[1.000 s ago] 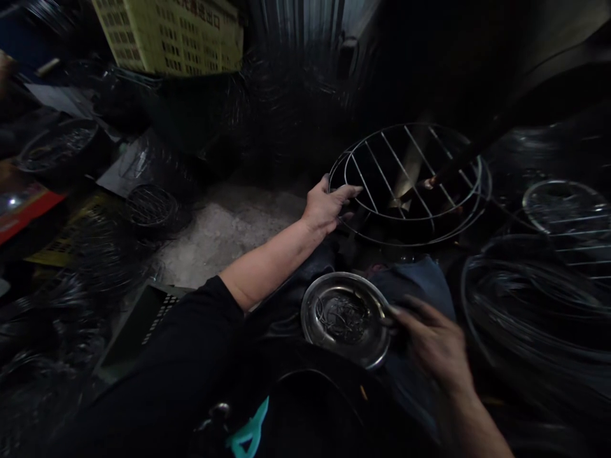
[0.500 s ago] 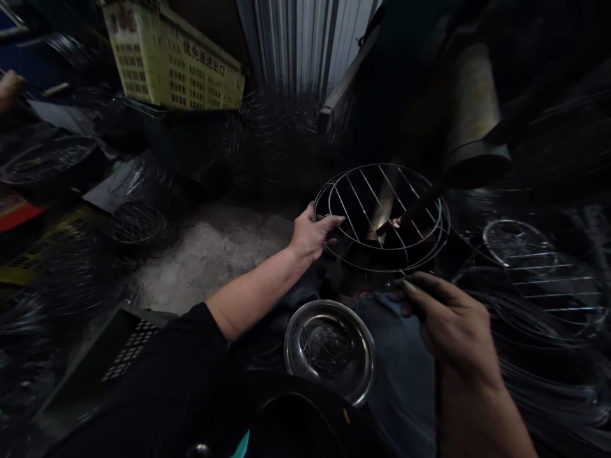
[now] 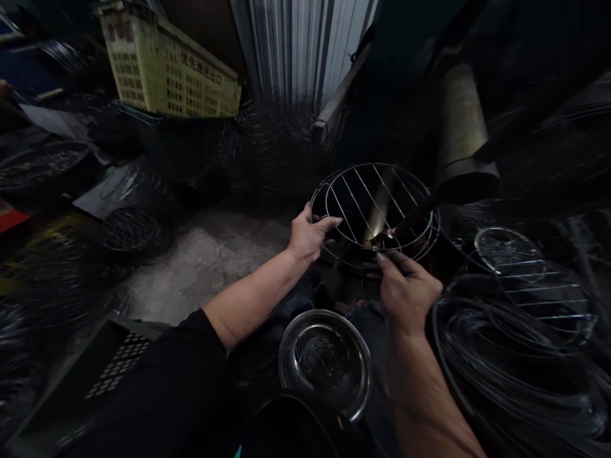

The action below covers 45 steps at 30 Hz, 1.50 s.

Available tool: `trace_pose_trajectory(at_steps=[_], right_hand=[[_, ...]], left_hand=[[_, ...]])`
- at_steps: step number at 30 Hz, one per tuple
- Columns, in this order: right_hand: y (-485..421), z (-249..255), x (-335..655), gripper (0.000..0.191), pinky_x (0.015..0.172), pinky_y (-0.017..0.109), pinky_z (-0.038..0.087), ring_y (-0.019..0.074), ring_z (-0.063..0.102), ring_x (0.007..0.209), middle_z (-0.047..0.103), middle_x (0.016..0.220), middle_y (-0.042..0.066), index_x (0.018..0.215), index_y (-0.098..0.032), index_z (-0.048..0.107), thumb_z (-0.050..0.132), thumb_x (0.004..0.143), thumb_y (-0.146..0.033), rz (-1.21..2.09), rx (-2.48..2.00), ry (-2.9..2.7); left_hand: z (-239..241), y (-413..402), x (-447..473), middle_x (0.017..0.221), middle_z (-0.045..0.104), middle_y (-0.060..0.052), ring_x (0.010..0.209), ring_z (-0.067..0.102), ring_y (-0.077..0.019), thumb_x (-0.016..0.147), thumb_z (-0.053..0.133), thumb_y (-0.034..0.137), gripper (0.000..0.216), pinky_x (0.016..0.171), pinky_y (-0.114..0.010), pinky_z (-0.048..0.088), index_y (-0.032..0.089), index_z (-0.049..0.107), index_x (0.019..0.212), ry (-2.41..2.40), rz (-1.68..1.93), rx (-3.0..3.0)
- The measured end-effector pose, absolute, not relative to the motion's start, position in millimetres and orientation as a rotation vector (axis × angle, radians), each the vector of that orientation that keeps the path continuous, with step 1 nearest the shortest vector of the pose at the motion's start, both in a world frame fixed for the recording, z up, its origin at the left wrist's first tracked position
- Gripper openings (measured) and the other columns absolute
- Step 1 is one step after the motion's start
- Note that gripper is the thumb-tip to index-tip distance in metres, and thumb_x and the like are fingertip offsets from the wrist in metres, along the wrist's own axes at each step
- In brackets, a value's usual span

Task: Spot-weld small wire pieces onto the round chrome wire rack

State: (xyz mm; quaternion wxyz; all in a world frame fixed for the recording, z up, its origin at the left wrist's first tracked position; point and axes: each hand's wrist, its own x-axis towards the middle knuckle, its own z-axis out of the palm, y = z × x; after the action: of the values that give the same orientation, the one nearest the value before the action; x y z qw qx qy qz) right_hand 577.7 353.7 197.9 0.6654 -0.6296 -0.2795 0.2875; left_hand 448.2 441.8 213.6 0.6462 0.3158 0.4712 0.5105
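Observation:
My left hand [image 3: 308, 235] is closed on the left edge of a round wire rack [image 3: 361, 191], thumb over the rim. The rack has two rings and parallel cross bars, and is held up and tilted. My right hand [image 3: 405, 286] pinches at the near rim; a thin piece of wire seems to be in its fingertips, mostly hidden by them. Just above those fingers a dark rod [image 3: 408, 219] comes down through the rack, its coppery tip close to the near rim. Below, a steel bowl [image 3: 285, 356] with thin wire pieces sits at my lap.
A thick metal cylinder [image 3: 463, 127] hangs at the upper right. Wire racks [image 3: 544, 286] and large wire coils [image 3: 515, 331] lie to the right. A yellow crate [image 3: 191, 83] stands at the back left, a dark green crate [image 3: 109, 362] at the lower left.
My right hand has moved left and up from beside the rack to its near rim. My left hand still holds the rack in nearly the same place. The view has shifted slightly.

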Motion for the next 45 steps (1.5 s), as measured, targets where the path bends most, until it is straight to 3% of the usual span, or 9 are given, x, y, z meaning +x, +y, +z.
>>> trace_pose_trajectory(at_steps=[7, 19, 28, 38, 45], right_hand=[[343, 186, 571, 0.029, 0.053, 0.026, 0.057, 0.0172, 0.067, 0.057, 0.068, 0.064, 0.002, 0.081, -0.014, 0.072, 0.081, 0.067, -0.037, 0.597, -1.372, -0.59], [351, 192, 570, 0.028, 0.054, 0.027, 0.058, 0.0175, 0.068, 0.055, 0.068, 0.063, 0.001, 0.078, -0.014, 0.071, 0.082, 0.064, -0.035, 0.549, -1.368, -0.522], [361, 188, 576, 0.025, 0.053, 0.027, 0.057, 0.0171, 0.068, 0.055, 0.066, 0.064, 0.0, 0.077, -0.014, 0.071, 0.082, 0.062, -0.031, 0.558, -1.312, -0.522], [368, 189, 582, 0.025, 0.051, 0.028, 0.057, 0.0169, 0.066, 0.053, 0.068, 0.067, 0.001, 0.078, -0.013, 0.071, 0.081, 0.063, -0.03, 0.579, -1.305, -0.531], [371, 186, 583, 0.019, 0.05, 0.027, 0.055, 0.0152, 0.063, 0.051, 0.066, 0.063, -0.001, 0.076, -0.014, 0.071, 0.079, 0.063, -0.026, 0.559, -1.281, -0.535]], left_hand=[[219, 445, 449, 0.077, 0.053, 0.004, 0.066, 0.054, -0.0106, 0.058, 0.081, 0.021, 0.083, 0.058, -0.023, 0.045, 0.025, 0.05, 0.135, 1.064, 1.131, 0.678], [219, 462, 453, 0.08, 0.055, 0.002, 0.068, 0.053, -0.0121, 0.058, 0.076, 0.023, 0.044, 0.059, -0.027, 0.046, 0.021, 0.056, 0.097, 1.069, 1.052, 0.746], [215, 476, 457, 0.076, 0.058, 0.001, 0.065, 0.055, -0.0133, 0.053, 0.079, 0.023, 0.043, 0.059, -0.028, 0.044, 0.021, 0.056, 0.089, 1.082, 1.018, 0.725], [220, 484, 463, 0.08, 0.061, -0.003, 0.069, 0.057, -0.0175, 0.051, 0.081, 0.022, 0.052, 0.058, -0.029, 0.043, 0.023, 0.058, 0.097, 1.134, 0.975, 0.705], [223, 485, 463, 0.081, 0.058, -0.002, 0.065, 0.053, -0.0146, 0.059, 0.076, 0.019, 0.035, 0.057, -0.029, 0.043, 0.021, 0.055, 0.087, 1.158, 0.957, 0.741]])
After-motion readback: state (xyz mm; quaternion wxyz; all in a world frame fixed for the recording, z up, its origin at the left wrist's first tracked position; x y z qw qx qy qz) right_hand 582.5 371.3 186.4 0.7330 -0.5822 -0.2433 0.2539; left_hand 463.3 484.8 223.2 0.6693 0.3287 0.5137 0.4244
